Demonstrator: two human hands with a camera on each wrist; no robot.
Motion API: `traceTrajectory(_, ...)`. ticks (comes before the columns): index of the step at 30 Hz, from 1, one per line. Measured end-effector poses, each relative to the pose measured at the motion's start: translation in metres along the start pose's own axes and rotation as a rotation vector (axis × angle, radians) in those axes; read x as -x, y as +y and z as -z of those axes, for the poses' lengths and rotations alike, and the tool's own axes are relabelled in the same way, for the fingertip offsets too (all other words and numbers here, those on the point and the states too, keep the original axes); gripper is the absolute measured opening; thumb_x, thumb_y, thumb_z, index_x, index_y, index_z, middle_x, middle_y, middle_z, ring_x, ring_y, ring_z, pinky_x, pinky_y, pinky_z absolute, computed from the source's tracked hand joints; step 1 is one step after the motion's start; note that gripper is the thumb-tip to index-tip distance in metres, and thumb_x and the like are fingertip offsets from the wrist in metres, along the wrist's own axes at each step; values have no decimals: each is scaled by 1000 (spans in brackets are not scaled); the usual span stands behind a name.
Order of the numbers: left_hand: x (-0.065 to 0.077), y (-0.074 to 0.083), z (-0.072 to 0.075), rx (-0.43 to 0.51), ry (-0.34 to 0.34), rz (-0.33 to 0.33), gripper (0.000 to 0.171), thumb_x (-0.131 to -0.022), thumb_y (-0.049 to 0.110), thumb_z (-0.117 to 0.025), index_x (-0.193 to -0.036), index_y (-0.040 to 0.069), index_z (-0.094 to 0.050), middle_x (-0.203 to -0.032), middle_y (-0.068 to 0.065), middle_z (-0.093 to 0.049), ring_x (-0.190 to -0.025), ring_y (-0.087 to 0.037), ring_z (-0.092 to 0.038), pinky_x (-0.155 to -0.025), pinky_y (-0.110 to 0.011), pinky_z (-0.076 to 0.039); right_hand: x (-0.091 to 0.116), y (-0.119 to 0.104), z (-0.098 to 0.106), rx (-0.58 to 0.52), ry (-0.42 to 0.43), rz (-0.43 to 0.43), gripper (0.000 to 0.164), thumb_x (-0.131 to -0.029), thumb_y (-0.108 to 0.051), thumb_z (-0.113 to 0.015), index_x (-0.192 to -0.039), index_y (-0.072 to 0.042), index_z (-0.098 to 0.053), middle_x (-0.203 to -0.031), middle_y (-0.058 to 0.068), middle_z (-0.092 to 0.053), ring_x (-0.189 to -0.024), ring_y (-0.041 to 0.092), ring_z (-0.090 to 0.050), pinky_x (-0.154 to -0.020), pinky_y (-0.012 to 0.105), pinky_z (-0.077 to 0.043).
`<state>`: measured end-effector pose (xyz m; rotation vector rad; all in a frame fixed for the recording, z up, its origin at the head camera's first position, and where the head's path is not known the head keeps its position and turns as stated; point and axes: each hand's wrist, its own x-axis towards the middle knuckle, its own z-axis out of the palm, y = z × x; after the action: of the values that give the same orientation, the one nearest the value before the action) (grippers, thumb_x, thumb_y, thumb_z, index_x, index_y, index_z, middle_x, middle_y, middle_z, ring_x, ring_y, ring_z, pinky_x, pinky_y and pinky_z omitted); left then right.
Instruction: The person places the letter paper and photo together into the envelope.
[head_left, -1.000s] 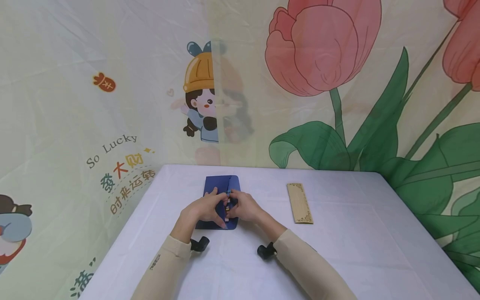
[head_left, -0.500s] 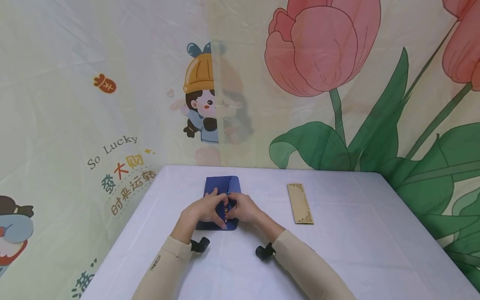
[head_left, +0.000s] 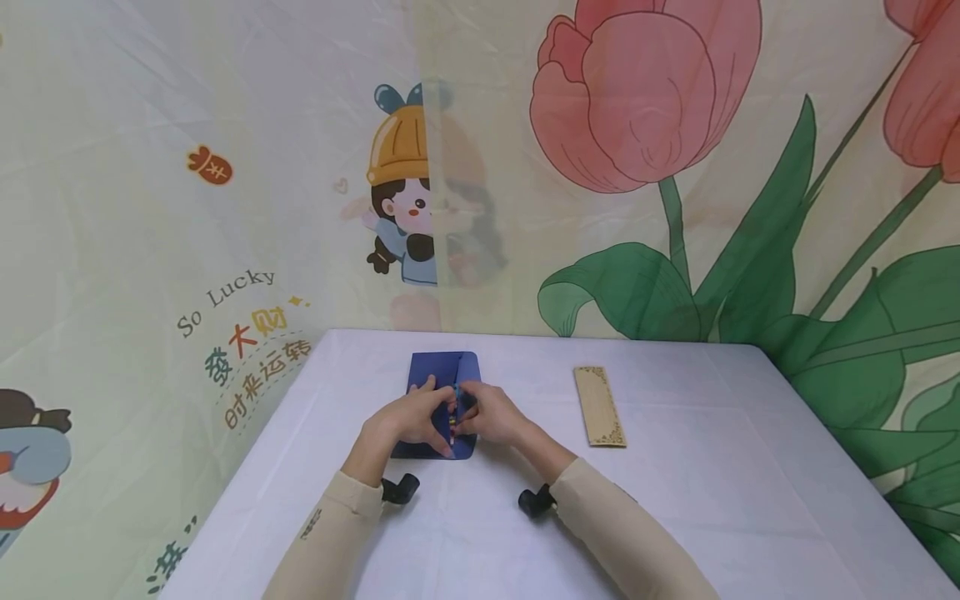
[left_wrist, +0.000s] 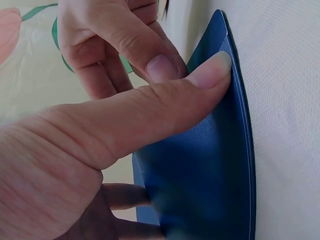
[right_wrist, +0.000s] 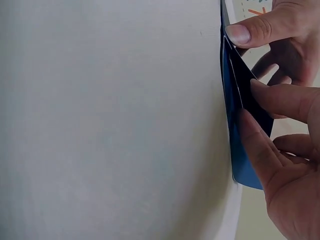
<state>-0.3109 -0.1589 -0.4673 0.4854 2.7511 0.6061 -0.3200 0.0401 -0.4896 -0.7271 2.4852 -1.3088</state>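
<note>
A dark blue envelope point(head_left: 433, 364) lies toward the back of the table, left of centre, its flap side facing right. My left hand point(head_left: 405, 417) grips its opening, thumb point(left_wrist: 210, 72) pressed along the edge near the front corner. From the right, my right hand point(head_left: 491, 414) holds the same opening with thumb and fingers. In the right wrist view the pocket gapes in a narrow dark wedge, with the right fingers point(right_wrist: 255, 140) at its edges. Between the hands a small multicoloured patch point(head_left: 453, 420) shows in the opening; the fingers hide most of it.
A pale wooden strip point(head_left: 600, 407) with ornamented corners lies to the right of the envelope. White cloth point(head_left: 675, 517) covers the table. Behind it hangs a printed curtain point(head_left: 480, 308) with tulips and cartoon figures. A black camera mount point(head_left: 536, 502) sits at the right wrist, another point(head_left: 401, 490) at the left.
The right hand shifts slightly at the opening, its wrist moving a little left and then back right. The left hand and the envelope stay in place.
</note>
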Motion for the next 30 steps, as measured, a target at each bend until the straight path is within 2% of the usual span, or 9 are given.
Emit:
traceTrajectory(3, -1, 0, 0, -5, -1, 2, 65, -67, 37, -99, -119, 27, -60, -171, -29, -16, -150, -65, -17, -109, -81, -32, 3, -1, 3, 14, 5, -3, 78, -88, 2, -79, -155, 3, -39, -124, 22, -71, -94, 19, -77, -81, 32, -63)
traceTrajectory(11, -1, 0, 0, -3, -5, 0, 65, -68, 37, -98, -119, 27, -60, -171, -29, -15, -150, -65, -17, -109, -80, -32, 9, -2, 13, 51, 39, 3, 86, -89, -4, -80, -159, 3, -31, -152, 27, -51, -111, 33, -73, -89, 38, -62)
traceTrajectory(17, 0, 0, -1, -5, -2, 10, 69, -68, 38, -98, -124, 27, -60, -171, -28, -15, -151, -64, -16, -111, -79, -31, 14, 0, 19, 85, 82, -37, 86, -90, -14, -81, -161, -4, -32, -155, 24, -50, -120, 35, -69, -94, 44, -60)
traceTrajectory(20, 0, 1, -1, -3, 0, 7, 67, -67, 38, -99, -122, 28, -61, -171, -29, -16, -151, -64, -16, -112, -79, -30, 16, 3, 22, 126, 125, -61, 86, -91, -22, -82, -161, -8, -33, -157, 20, -49, -126, 36, -65, -98, 48, -58)
traceTrajectory(23, 0, 1, 0, -6, 0, 3, 64, -66, 38, -99, -116, 28, -61, -171, -29, -16, -151, -65, -15, -111, -80, -30, 17, 5, 26, 179, 177, -70, 85, -91, -27, -82, -160, -7, -36, -161, 18, -46, -134, 38, -60, -107, 52, -52)
traceTrajectory(27, 0, 2, -1, -11, -1, 8, 65, -66, 38, -99, -117, 28, -61, -171, -29, -16, -151, -65, -15, -111, -81, -29, 18, 7, 33, 250, 236, -79, 84, -91, -31, -81, -159, -3, -38, -166, 19, -37, -149, 40, -43, -122, 55, -36)
traceTrajectory(30, 0, 1, -1, -11, -1, 15, 68, -66, 38, -99, -121, 28, -61, -171, -29, -15, -151, -64, -15, -111, -80, -28, 19, 11, 39, 274, 257, -98, 85, -92, -33, -79, -159, -2, -37, -169, 20, -31, -155, 41, -32, -125, 56, -29)
